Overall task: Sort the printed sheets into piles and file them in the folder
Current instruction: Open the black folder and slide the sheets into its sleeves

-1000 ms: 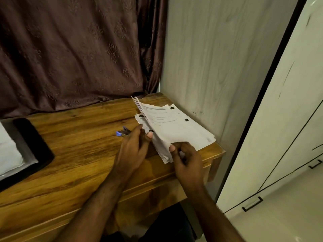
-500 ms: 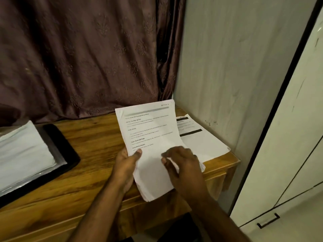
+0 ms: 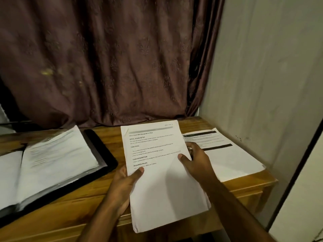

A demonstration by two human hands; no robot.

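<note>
A stack of white printed sheets (image 3: 162, 189) is held over the front edge of the wooden table (image 3: 108, 203), its top page showing headings. My left hand (image 3: 122, 187) grips its left edge with the thumb on top. My right hand (image 3: 195, 163) holds its right edge, thumb pressed on the page. To the right a pile of printed sheets (image 3: 232, 158) with black bars lies flat on the table. An open black folder (image 3: 103, 154) with white pages in it lies on the left.
A dark brown curtain (image 3: 104, 63) hangs behind the table. A pale wall (image 3: 262, 75) stands close on the right, with a white cabinet door (image 3: 304, 198) beyond the table's right end.
The stack has been lifted off the right pile and brought to the middle, facing me. My view has swung left, bringing the open folder into sight.
</note>
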